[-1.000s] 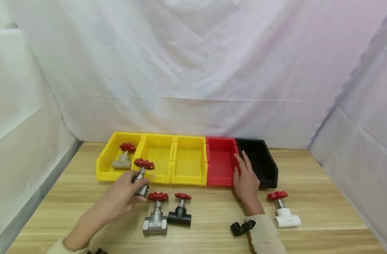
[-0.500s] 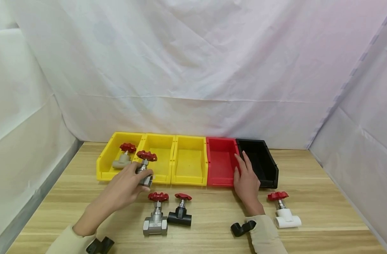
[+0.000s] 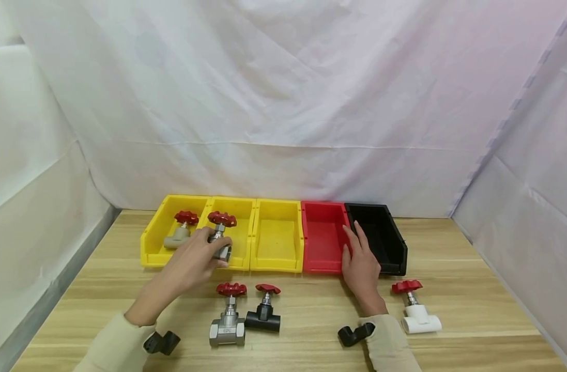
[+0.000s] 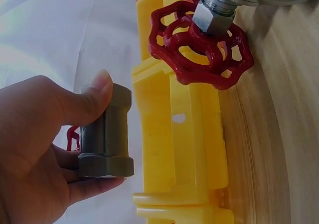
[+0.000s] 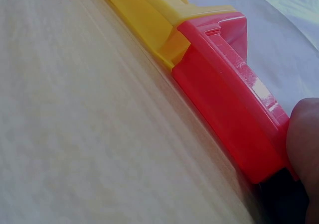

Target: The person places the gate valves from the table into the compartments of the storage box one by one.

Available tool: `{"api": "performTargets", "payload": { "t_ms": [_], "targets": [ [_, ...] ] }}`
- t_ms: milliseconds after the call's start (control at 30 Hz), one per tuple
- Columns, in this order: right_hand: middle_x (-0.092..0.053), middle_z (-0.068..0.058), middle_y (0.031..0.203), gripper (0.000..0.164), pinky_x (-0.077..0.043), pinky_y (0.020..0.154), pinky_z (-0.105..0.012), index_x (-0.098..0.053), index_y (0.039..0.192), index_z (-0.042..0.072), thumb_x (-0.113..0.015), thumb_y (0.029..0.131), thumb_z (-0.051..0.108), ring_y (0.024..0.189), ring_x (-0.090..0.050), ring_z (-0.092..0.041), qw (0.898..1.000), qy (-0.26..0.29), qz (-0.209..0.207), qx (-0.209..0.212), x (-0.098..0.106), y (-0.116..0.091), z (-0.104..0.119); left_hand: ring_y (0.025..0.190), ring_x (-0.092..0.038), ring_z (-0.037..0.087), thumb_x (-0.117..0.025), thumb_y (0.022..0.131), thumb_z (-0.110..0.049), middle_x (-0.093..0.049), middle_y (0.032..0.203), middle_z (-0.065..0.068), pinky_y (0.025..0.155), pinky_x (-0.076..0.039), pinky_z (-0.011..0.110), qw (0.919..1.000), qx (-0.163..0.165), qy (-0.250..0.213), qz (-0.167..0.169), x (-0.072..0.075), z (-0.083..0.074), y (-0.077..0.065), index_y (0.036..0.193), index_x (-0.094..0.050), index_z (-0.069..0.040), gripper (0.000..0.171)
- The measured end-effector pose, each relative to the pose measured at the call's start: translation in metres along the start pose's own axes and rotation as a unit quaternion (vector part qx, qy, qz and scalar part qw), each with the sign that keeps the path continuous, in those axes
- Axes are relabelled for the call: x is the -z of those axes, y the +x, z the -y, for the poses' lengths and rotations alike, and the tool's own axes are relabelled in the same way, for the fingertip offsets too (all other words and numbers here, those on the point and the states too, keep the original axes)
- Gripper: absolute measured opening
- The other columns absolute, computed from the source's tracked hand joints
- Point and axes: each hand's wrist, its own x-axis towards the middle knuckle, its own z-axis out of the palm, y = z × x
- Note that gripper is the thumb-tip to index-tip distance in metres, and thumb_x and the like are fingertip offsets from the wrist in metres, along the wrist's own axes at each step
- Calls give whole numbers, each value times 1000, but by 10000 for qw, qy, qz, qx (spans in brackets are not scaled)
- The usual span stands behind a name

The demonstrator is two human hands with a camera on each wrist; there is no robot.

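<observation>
My left hand (image 3: 192, 263) grips a silver metal gate valve (image 3: 224, 253) by its body, its red handwheel uppermost. It is over the front of the second yellow bin (image 3: 239, 262) from the left. Seen in the left wrist view, the thumb and fingers clasp the valve body (image 4: 105, 139) beside the bin wall. My right hand (image 3: 361, 271) rests with extended fingers on the adjoining walls of the red bin (image 3: 322, 243) and black bin (image 3: 401, 258), holding nothing. In the right wrist view only part of that hand shows, at the red bin's front corner.
A beige valve (image 3: 177, 237) lies in the leftmost yellow bin (image 3: 148, 253). Another yellow bin (image 3: 278, 262) adjoins the red one. On the wooden table (image 3: 311, 330) stand a second metal valve (image 3: 227, 328), a black valve (image 3: 263, 318) and a white valve (image 3: 420, 320).
My left hand has carried the metal valve forward and to the right, from in front of the bins to over the second yellow bin. The right hand has stayed put.
</observation>
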Motion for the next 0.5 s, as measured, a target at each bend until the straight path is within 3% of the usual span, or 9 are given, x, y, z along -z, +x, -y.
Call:
{"api": "performTargets", "payload": {
  "t_ms": [200,500],
  "targets": [
    [-27,2,143,53,-34,39,-26,-43,132,26,-60,84,12,55,-49,-17,10000,-7,-34,15,0,0,0,78,-48,25,-72,73,-30,-51,100,18,63,-43,34,10000,70,-29,61,-3,-2,9,110,-61,-15,42],
    [-29,1,142,53,-32,38,-25,-44,132,26,-60,83,11,51,-46,-15,10000,22,-73,53,-1,0,-1,85,-47,28,-72,74,-30,-50,106,21,66,-46,38,9988,438,-83,204,-11,-2,23,112,-60,-14,43]
  ]
}}
